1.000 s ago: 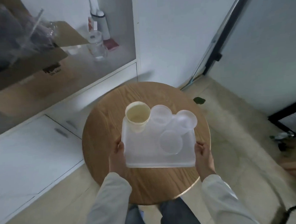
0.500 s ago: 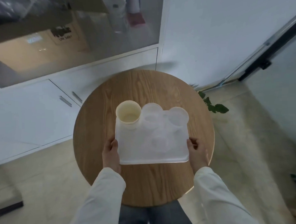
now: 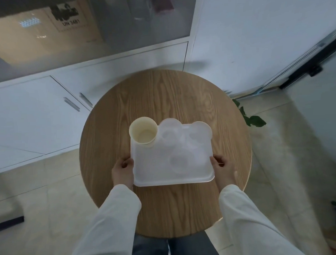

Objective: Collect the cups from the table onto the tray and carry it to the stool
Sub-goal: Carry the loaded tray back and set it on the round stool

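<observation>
Tray [image 3: 155, 171]: white, rectangular, over the middle of the round wooden stool [image 3: 181, 96]; whether it rests on the wood or hangs just above it cannot be told
Left hand [image 3: 123, 171]: grip clenched on the tray's left edge near the close corner; thumb on the rim
Right hand [image 3: 223, 168]: grip grasping the tray's right edge near the close corner
Cream cup [image 3: 143, 132]: upright, in the tray's far left corner
Clear cups [image 3: 170, 128]: three, translucent and hard to pick out; two along the far edge, one nearer the middle
Sleeves [image 3: 113, 217]: pale, long
Surroundings: white cabinet [image 3: 29, 120] to the left; green leaves [image 3: 253, 120] on the floor at right
</observation>
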A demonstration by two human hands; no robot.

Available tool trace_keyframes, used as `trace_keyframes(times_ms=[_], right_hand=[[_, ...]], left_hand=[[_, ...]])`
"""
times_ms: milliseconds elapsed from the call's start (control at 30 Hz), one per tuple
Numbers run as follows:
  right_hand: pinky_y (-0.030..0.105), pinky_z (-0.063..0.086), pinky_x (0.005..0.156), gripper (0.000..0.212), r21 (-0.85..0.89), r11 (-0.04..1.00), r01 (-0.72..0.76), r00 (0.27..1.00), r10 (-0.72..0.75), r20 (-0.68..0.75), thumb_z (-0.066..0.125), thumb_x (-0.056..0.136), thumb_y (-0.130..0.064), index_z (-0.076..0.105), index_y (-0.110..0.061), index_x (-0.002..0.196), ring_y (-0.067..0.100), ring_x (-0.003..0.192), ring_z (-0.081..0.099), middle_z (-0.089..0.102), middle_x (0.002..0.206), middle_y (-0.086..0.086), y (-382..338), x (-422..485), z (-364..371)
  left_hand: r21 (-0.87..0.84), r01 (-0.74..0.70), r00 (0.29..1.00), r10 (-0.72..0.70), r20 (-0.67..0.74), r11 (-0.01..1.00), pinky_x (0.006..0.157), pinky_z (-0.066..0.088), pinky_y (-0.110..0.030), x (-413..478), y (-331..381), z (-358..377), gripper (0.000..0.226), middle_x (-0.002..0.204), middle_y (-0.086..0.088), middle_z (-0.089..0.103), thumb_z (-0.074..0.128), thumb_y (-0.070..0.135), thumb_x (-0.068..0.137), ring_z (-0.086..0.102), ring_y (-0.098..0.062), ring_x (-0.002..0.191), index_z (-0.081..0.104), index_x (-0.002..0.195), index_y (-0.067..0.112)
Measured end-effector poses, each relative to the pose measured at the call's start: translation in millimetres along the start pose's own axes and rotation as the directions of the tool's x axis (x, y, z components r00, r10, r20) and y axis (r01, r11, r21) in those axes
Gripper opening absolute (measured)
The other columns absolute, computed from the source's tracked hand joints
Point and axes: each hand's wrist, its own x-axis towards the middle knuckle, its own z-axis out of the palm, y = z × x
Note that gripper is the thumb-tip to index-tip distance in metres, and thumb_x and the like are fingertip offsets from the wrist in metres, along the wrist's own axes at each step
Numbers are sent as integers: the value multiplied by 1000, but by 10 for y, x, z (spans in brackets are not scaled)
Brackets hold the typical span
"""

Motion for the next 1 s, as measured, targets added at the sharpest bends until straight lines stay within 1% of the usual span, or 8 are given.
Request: trace_keyframes(times_ms=[100,333,433,533,667,833,933,1000], right_hand=[[35,46,89,21,-15,1000,-17,1000,16,-25,59,84,-25,67,-16,101,19,89,58,65,91,1,-8,10,50],[33,43,81,26,-133,989,-59,997,50,-66,59,82,-34,66,-24,104,17,90,55,63,96,-3,-33,90,143],[36,45,85,27,-166,983,-82,994,69,-81,59,81,-37,66,-27,105,20,95,58,66,100,-2,-26,117,177],[37,46,86,26,-186,979,-88,993,72,-89,60,81,-35,66,-26,106,19,92,57,67,102,-2,-31,122,200],[38,46,85,26,-220,970,-106,991,85,-101,60,81,-35,66,-27,105,19,92,58,65,100,-3,-17,146,212],[30,42,75,25,-256,962,-91,991,63,-115,60,81,-36,67,-29,104,16,84,56,69,102,-2,49,186,247],[29,41,74,25,-255,962,-93,991,63,-120,61,80,-36,67,-30,103,15,83,55,67,97,-4,55,211,251],[30,41,74,24,-251,963,-94,990,65,-123,61,80,-36,67,-30,103,14,83,55,63,91,-6,59,215,247]], left_hand=[[43,5,1000,-5,-1,999,80,41,-31,69,15,-13,26,96,-4,61,51,11,87,55,-23,92,62,110,15],[131,-11,1000,12,-11,991,84,44,-32,203,50,-30,25,94,-1,61,54,12,86,56,-22,92,64,109,15],[157,-2,1000,5,-18,988,90,46,-35,239,43,-28,25,95,-1,62,55,13,86,56,-23,94,64,109,14],[167,15,1000,-12,-20,986,93,46,-39,255,36,-26,26,95,-3,62,56,14,86,56,-24,93,64,110,12],[170,27,1000,-24,-16,985,96,46,-41,279,27,-28,24,97,-4,61,55,13,86,57,-27,99,63,109,10],[176,23,999,-17,-39,984,94,46,-41,286,-7,-18,21,99,-5,62,57,14,85,57,-26,96,64,105,12],[167,18,999,-9,-51,986,91,45,-38,272,-43,-5,22,98,-4,60,57,14,86,54,-24,94,63,107,11],[160,10,998,-1,-57,987,86,43,-34,251,-61,1,23,95,-2,59,57,15,86,53,-22,93,63,108,10]])
